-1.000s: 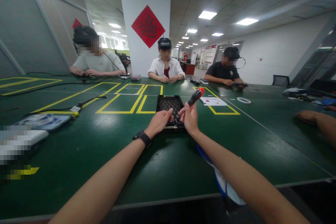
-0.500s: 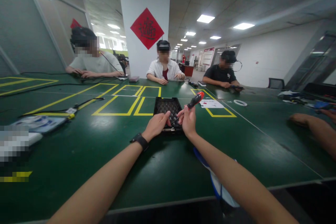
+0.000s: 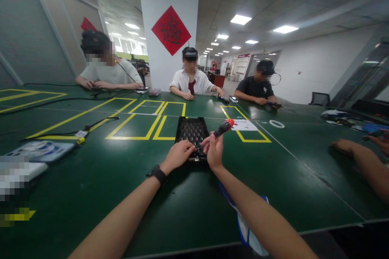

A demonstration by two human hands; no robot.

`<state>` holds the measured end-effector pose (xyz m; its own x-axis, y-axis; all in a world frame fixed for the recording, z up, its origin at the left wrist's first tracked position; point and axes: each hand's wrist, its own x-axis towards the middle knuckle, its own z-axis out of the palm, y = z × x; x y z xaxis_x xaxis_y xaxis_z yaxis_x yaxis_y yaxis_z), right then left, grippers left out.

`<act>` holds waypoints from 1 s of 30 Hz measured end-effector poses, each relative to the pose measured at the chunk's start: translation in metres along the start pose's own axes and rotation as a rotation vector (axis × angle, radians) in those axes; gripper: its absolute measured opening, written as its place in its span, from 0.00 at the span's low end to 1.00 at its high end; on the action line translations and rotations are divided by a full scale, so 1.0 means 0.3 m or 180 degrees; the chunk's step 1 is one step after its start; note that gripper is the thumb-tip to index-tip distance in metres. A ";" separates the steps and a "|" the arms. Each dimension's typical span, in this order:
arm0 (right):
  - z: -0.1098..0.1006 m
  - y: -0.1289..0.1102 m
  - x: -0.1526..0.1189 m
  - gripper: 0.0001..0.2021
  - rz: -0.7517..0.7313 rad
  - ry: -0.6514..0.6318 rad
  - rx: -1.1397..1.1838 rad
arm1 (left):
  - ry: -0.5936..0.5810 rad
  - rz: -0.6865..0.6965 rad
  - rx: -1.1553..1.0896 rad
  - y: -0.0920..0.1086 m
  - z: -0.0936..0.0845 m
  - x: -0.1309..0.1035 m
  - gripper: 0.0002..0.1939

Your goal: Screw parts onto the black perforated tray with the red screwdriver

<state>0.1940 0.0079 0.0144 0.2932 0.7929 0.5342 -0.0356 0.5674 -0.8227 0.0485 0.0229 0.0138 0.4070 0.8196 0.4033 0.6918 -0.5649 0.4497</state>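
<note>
A black open case with a grid-patterned inside [image 3: 192, 129] lies on the green table in front of me. My right hand [image 3: 214, 151] grips a screwdriver [image 3: 224, 128] with a black and red handle. Its handle points up to the right, and its shaft slants down to the left over the case's near part. My left hand [image 3: 178, 156], with a black band on the wrist, rests over the near left corner of the case. Its fingers are drawn together beside the shaft's lower end; what they hold, if anything, is too small to make out.
White paper [image 3: 243, 125] and a white ring [image 3: 276, 124] lie to the right. Cables [image 3: 100, 122] and a blue-white packet [image 3: 45, 149] are at left. A blue-and-white item [image 3: 247, 226] lies beneath my right forearm. Several people sit around the table; a co-worker's hand [image 3: 345, 145] rests at right.
The case, both hands and the screwdriver appear slightly lower in view. My left hand has turned palm-down, its fingers now by the shaft's lower end. The screwdriver leans lower to the right.
</note>
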 end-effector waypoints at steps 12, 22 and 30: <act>-0.004 0.015 0.000 0.12 -0.0112 -0.0041 0.0057 | -0.0130 0.0142 0.0000 -0.020 0.013 -0.014 0.09; -0.009 0.024 -0.001 0.14 -0.0055 0.0088 0.0138 | -0.0235 0.0051 -0.0212 -0.029 0.019 -0.013 0.10; -0.009 0.030 0.000 0.15 -0.0080 0.0075 0.0152 | -0.0159 0.0090 -0.0125 -0.011 0.013 -0.019 0.11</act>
<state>0.1963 0.0123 0.0064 0.3169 0.7732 0.5493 -0.0732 0.5974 -0.7986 0.0462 0.0205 0.0070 0.4560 0.8064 0.3765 0.6561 -0.5904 0.4700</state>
